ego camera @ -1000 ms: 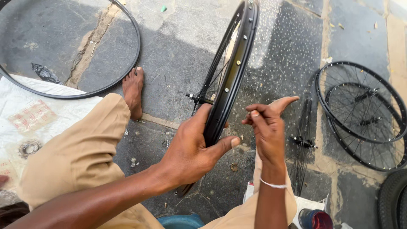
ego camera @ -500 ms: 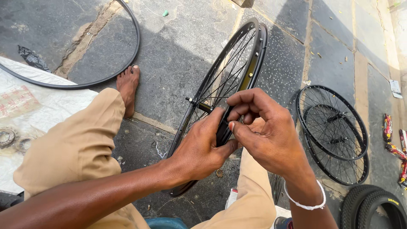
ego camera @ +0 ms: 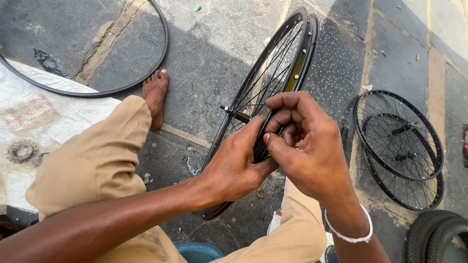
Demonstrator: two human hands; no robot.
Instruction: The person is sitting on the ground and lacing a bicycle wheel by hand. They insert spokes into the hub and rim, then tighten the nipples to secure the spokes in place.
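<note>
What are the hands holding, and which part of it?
The left hand grips the upright spoked bicycle wheel by its black rim. The right hand pinches at the same rim spot; anything in its fingers is hidden.

A spoked wheel [ego camera: 273, 92] stands upright on paving between the person's knees, left hand [ego camera: 239, 168] and right hand [ego camera: 304, 143] at its rim. Two wheels [ego camera: 399, 146] lie stacked to the right; a bare rim [ego camera: 122, 85] and sprocket [ego camera: 20, 151] lie left.
</note>
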